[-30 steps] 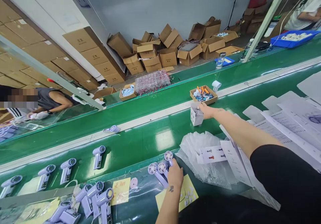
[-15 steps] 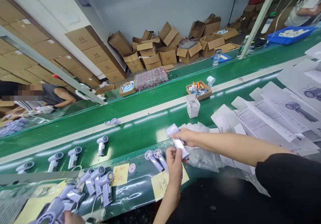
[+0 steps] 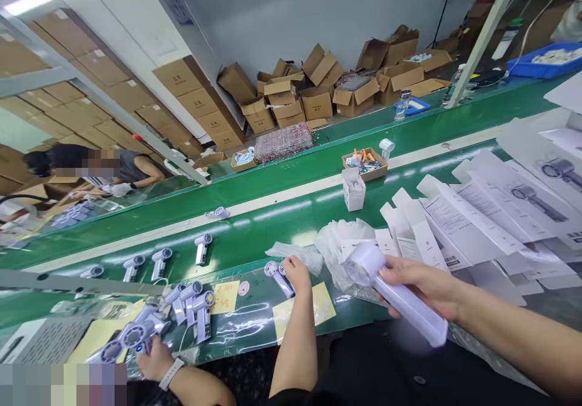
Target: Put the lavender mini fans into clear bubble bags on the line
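1. Our right hand (image 3: 421,280) grasps the handheld fan (image 3: 411,307), head toward ten o'clock, handle toward four.
2. Our left hand (image 3: 298,274), fan at its four o'clock, curls at a plastic bag (image 3: 313,260); we cannot tell its grip.

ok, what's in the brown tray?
In the brown tray: orange handles over small blue and white parts. The white box covers its near left corner; anything deeper is hidden.

Between the small white box (image 3: 353,190) and the lone fan (image 3: 203,249), the green belt (image 3: 268,225) gives open passage. Plastic bags (image 3: 334,242) and cartons (image 3: 473,215) obstruct the right; at left, clustered fans (image 3: 202,318), another person's hand (image 3: 154,359) and a grey rail (image 3: 59,281) narrow access.
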